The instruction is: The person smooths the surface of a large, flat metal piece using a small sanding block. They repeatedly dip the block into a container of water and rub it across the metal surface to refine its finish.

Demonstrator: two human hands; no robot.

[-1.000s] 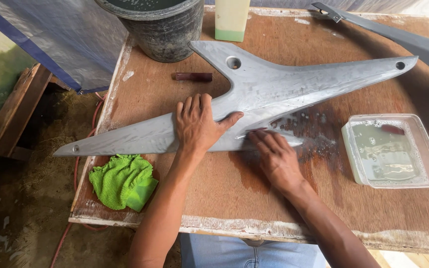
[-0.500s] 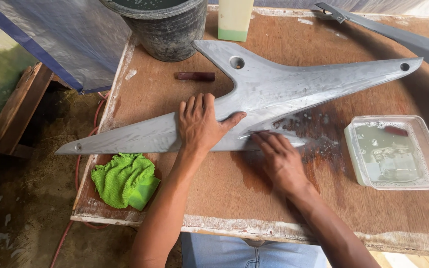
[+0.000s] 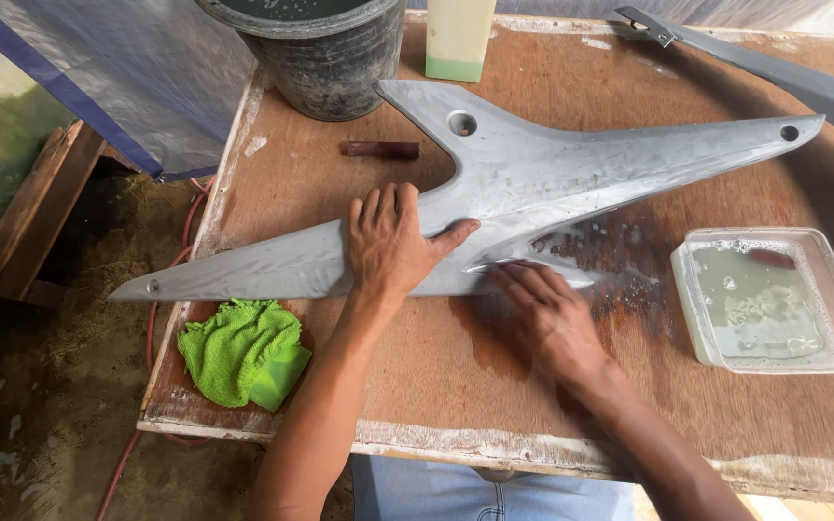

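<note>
While the left hand (image 3: 393, 241) lies spread flat on the grey plastic panel (image 3: 533, 183) on the counter (image 3: 417, 386), the right hand (image 3: 547, 314) presses flat fingers along its wet lower edge, apparently wet-sanding; steady bracing seems needed.

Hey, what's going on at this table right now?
A person is working on a long grey pointed panel lying on a wet wooden table. The left hand presses flat on the panel, while the right hand has its fingers at the panel's lower edge, where the wood is wet and foamy. A green cloth lies near the left forearm, a clear tray of soapy water sits to the right, and a dark bucket stands at the back.
</note>
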